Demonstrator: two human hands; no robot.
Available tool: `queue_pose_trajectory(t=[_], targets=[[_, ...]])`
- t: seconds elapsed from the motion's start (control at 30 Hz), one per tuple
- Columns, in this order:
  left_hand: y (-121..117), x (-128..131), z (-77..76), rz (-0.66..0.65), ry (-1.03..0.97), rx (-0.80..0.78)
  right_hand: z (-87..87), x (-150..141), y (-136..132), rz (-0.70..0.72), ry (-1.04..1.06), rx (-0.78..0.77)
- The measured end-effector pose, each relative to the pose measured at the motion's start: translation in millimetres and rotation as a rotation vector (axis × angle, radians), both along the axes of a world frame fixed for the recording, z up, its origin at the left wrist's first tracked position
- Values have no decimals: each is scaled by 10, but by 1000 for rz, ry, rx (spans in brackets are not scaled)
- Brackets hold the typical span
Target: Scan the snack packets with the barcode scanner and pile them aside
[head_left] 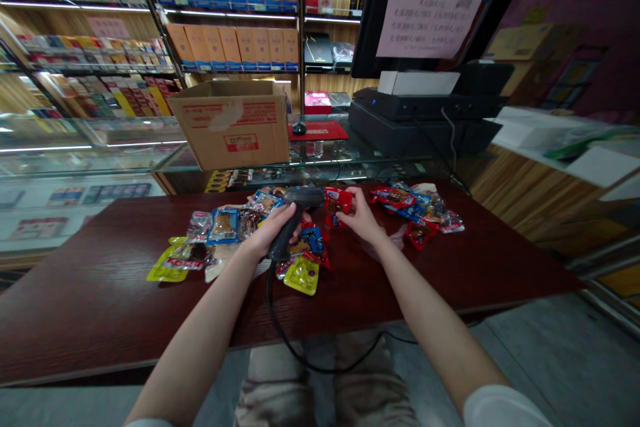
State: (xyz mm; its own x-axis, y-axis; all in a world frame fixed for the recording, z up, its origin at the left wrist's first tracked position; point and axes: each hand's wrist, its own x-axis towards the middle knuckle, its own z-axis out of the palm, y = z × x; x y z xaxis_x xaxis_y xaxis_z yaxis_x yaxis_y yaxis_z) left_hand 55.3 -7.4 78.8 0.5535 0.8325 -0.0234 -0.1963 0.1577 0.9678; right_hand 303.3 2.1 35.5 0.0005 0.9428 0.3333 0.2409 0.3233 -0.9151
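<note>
While left fingers (281,216) grip scanner (295,221), red packet (336,201) between right fingers (357,199)

A black, corded handheld scanner (306,197), its handle slanting down, points its head right, toward a shiny red packet (337,201) held just beside it.

Cannot read print on the pinched red packet (336,199) or the lowest line of the sign (433,10); cannot see down into the cardboard box (243,130); cannot follow the bench (95,287) past the left edge.
</note>
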Motion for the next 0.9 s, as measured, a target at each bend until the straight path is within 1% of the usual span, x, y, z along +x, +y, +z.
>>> queue_pose_trajectory(t=[0.17,0.3,0.4,0.53,0.67,0.73,0.77,0.83,0.9], targets=[[-3,12,11,4,7,0,10,-16,-29,38,-39,5],[-2,21,-11,22,15,43,14,-33,-16,19,-54,0],[-27,47,-15,8,31,75,35,-43,-22,4,-75,18],[-29,68,-32,21,31,55,50,-38,-49,-26,-99,32],[44,8,-63,63,23,23,49,6,-47,-56,-90,58],[93,-45,-69,93,13,5,81,81,-32,-128,-92,105],[117,-71,-68,108,2,-6,113,144,-23,-193,-97,132],[162,-115,-62,151,-45,-26,210,334,-5,-373,-115,173],[196,-144,-54,209,-124,-42,334,612,20,-588,-181,168]])
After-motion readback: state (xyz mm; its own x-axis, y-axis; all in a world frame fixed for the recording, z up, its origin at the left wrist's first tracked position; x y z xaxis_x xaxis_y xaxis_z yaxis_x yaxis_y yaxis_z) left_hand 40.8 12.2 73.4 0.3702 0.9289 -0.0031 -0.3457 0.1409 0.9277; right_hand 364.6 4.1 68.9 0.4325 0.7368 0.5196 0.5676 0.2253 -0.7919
